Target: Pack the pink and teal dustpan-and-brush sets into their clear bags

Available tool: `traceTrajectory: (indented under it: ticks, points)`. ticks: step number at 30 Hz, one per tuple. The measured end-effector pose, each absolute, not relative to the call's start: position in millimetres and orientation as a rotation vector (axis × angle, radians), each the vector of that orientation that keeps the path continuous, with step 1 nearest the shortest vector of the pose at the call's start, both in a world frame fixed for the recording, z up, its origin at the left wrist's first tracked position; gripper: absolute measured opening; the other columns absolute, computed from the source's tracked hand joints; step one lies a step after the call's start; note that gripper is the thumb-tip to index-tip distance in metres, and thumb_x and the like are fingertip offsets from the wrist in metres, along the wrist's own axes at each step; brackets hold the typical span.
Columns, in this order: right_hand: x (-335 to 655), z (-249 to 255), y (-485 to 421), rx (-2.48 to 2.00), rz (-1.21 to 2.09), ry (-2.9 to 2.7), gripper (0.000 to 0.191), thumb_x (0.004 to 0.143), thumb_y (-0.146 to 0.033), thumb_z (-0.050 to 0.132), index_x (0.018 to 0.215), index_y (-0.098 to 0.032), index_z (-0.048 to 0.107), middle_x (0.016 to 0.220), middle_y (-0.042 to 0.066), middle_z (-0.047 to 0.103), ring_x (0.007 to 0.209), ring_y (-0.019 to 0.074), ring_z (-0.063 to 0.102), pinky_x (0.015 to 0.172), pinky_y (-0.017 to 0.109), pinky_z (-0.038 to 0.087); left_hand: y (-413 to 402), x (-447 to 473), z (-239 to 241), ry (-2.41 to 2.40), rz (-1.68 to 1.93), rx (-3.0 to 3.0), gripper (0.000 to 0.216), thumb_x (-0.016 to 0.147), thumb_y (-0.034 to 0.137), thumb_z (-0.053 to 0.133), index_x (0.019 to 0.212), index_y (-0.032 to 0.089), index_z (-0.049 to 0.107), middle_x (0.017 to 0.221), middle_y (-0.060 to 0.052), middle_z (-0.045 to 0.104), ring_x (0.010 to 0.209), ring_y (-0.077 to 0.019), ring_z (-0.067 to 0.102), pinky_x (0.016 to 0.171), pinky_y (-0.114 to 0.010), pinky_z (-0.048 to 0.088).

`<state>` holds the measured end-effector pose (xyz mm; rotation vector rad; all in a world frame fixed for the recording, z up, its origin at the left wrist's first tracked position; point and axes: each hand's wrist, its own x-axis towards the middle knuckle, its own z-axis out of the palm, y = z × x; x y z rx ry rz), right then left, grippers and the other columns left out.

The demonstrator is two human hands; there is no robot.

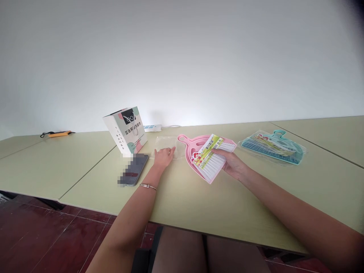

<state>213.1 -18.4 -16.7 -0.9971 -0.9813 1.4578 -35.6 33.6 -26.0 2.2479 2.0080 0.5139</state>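
Your right hand (pixel 231 163) is closed around the pink dustpan-and-brush set (pixel 196 146), fingers under it and thumb on top near the paper label (pixel 209 148). The set sits tilted just above the table (pixel 199 204), right of centre. Your left hand (pixel 163 156) lies open and flat on the near edge of the clear plastic bag (pixel 166 142), just left of the pan's handle.

Press with the whole palm, not only the fingertips, since that film looks slippery. Grip the set where brush and pan overlap, so the two do not slide apart.

Mind the phone (pixel 133 170) and the printed paper bag (pixel 126 131) close to your left wrist (there is little elbow room). The wrapped teal set (pixel 273 147) lies well apart on the right.
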Motion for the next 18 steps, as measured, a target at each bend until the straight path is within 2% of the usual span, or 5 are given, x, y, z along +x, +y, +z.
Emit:
traceTrajectory:
  ticks: [3,8,10,14,18]
  points:
    - [220.5,-18.5,-13.6,-1.026,1.492,-0.994,0.027,0.070,-0.026,0.069,0.097,-0.023,0.065,0.106,0.004,0.070,0.104,0.0276,0.062,0.085,0.040,0.054,29.5,-32.3,-22.4,2.115,0.558,2.242,0.051,0.090,0.052,0.025,0.078,0.019,0.062,0.078,-0.010,0.067,0.089,-0.0239,0.062,0.101,-0.046,0.027]
    - [228.1,-21.3,-8.6,-1.052,1.542,-1.088,0.027,0.069,-0.026,0.069,0.096,-0.022,0.067,0.105,0.006,0.070,0.099,0.0279,0.065,0.080,0.039,0.055,20.9,-19.9,-27.0,2.030,0.522,2.371,0.044,0.077,0.058,0.048,0.094,0.018,0.056,0.105,-0.013,0.061,0.102,-0.0290,0.054,0.089,-0.043,0.035]
    - [228.3,-21.9,-8.5,-1.083,1.546,-1.102,0.026,0.069,-0.026,0.069,0.095,-0.020,0.068,0.104,0.007,0.071,0.096,0.0275,0.066,0.079,0.039,0.056,19.8,-17.2,-29.0,2.020,0.466,2.365,0.035,0.079,0.046,0.050,0.099,0.017,0.055,0.111,-0.014,0.058,0.105,-0.0298,0.052,0.087,-0.042,0.037]
    - [226.2,-21.9,-9.7,-1.180,1.555,-1.059,0.025,0.068,-0.025,0.069,0.093,-0.019,0.068,0.099,0.007,0.072,0.093,0.0266,0.067,0.078,0.038,0.056,19.6,-18.1,-27.4,2.027,0.455,2.365,0.017,0.083,0.017,0.040,0.089,0.018,0.056,0.099,-0.010,0.061,0.095,-0.0228,0.056,0.080,-0.035,0.040]
    - [221.3,-18.8,-13.7,-1.183,1.568,-1.057,0.028,0.068,-0.024,0.069,0.095,-0.019,0.068,0.102,0.007,0.071,0.096,0.0273,0.066,0.081,0.039,0.055,13.9,-15.2,-21.7,1.922,0.721,2.434,0.018,0.086,0.017,0.037,0.087,0.019,0.056,0.094,-0.007,0.060,0.088,-0.0191,0.056,0.076,-0.031,0.041]
